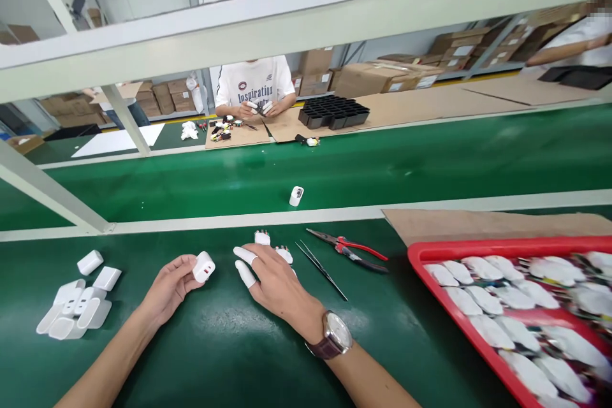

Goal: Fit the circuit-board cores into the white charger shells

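Left hand (168, 288) is pinching a rounded white plastic housing (204, 266); hollow housings (67, 327) are remaining left of it; right hand (276, 279) is gaping narrowly.

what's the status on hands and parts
Left hand holding white housing. Right hand open, near white parts. Tweezers, pliers to its right, touching neither hand.

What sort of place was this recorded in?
Probably a small-electronics assembly workshop: white plastic casings and pliers lie on a green bench, a red tray holds many white-covered parts, and a co-worker handles something small opposite.
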### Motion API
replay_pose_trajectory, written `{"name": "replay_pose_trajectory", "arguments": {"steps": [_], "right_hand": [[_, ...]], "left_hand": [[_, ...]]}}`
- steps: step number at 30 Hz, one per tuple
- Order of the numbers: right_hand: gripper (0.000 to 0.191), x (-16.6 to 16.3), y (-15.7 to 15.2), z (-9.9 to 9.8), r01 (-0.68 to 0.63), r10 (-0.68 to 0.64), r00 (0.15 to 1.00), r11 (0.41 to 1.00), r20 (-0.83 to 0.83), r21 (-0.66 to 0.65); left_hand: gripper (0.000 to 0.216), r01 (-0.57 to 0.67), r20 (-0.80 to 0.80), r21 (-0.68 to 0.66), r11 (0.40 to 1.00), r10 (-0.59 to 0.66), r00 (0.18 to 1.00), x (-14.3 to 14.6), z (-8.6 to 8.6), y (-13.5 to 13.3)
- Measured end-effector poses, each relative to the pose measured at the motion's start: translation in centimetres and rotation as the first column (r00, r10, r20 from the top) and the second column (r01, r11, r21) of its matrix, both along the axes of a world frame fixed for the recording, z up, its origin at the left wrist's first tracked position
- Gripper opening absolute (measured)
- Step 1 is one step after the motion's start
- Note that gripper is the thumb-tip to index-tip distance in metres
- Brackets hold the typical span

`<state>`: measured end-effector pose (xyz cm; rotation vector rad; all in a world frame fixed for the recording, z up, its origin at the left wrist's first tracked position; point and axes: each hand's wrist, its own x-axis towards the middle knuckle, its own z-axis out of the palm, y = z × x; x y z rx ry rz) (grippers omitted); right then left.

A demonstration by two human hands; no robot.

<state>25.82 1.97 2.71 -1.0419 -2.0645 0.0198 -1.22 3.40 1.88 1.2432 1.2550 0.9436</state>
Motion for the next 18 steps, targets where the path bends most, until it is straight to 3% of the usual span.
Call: {"name": "replay_pose_trajectory", "arguments": {"steps": [3, 5, 8, 10, 13, 15, 18], "right_hand": [[0.027, 0.7, 0.7, -0.3, 0.041, -0.042, 0.998, 0.999, 0.039, 0.032], [0.028, 1.1, 1.2, -0.6, 0.092, -0.095, 0.992, 0.995, 0.083, 0.037], [0.029, 2.0, 2.1, -1.1, 0.163, -0.166, 0.978, 0.986, 0.130, 0.031], [0.031, 2.8, 2.6, -1.4, 0.181, -0.183, 0.973, 0.983, 0.137, 0.028], [0.033, 4.2, 3.3, -1.4, 0.221, -0.217, 0.966, 0.975, 0.144, -0.009], [0.032, 5.3, 3.6, -1.3, 0.264, -0.252, 0.955, 0.963, 0.157, -0.060], [0.032, 6.5, 3.7, -1.1, 0.323, -0.292, 0.935, 0.934, 0.200, -0.152]], "left_hand": [[0.038, 0.018, -0.284, 0.223, 0.975, 0.047, 0.958, -0.3, 1.4, 4.2], [0.035, -0.005, -0.380, 0.345, 0.938, 0.145, 0.913, -0.5, 2.5, 8.2], [0.024, -0.053, -0.474, 0.450, 0.891, 0.289, 0.831, -0.8, 3.7, 14.1], [0.019, -0.057, -0.544, 0.461, 0.886, 0.332, 0.771, -1.1, 3.9, 16.6], [0.026, -0.008, -0.635, 0.441, 0.897, 0.319, 0.704, -2.3, 3.7, 17.1], [0.044, 0.021, -0.681, 0.435, 0.900, 0.313, 0.662, -4.1, 4.3, 15.7], [0.057, 0.009, -0.747, 0.419, 0.908, 0.340, 0.571, -9.3, 6.6, 12.3]]}}
